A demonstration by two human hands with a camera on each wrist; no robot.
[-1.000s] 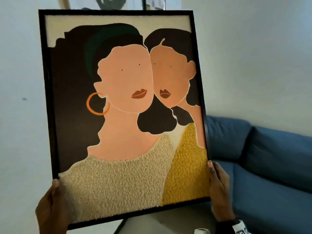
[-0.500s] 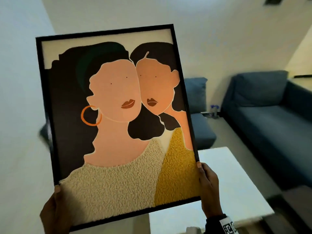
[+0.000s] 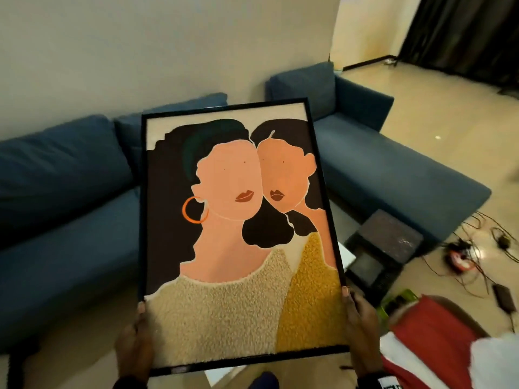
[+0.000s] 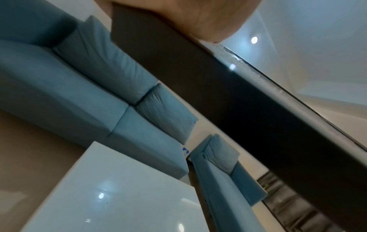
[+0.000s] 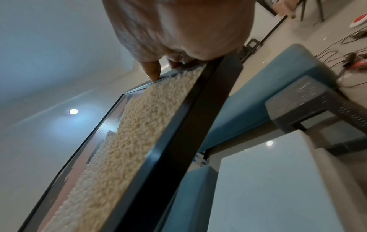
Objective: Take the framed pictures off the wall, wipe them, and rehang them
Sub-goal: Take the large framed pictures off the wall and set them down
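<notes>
Lowered since the earlier frames, the framed picture (image 3: 236,234) now sits below head height and tilts back, with the blue sofa (image 3: 64,192) behind it instead of bare wall. Left hand (image 3: 134,346) grips the frame's lower left edge, thumb on the front; right hand (image 3: 361,332) grips the lower right edge in the same way. The picture is off the wall and carried in the air above a glossy white table (image 4: 111,196).

Head view alone shows the whole image: two stylised figures with dark hair, an orange hoop earring, one cream and one mustard garment. Right wrist view shows what the head view does not: the garment area is raised, nubbly pile (image 5: 127,141) behind glazing, set in a thin black frame with a deep flat side. Its thumb tip (image 5: 154,73) presses the front edge. Left wrist view shows only the dark, smooth side of the frame (image 4: 238,102) under the palm (image 4: 198,17).

A small label on the bottom rail and a black-and-white tag at the right wrist (image 3: 389,384) are too blurred to read.

Farther off stand a dark woven-pattern stool (image 3: 390,240), cables on the pale floor (image 3: 477,242), and a dark curtain (image 3: 463,32).
</notes>
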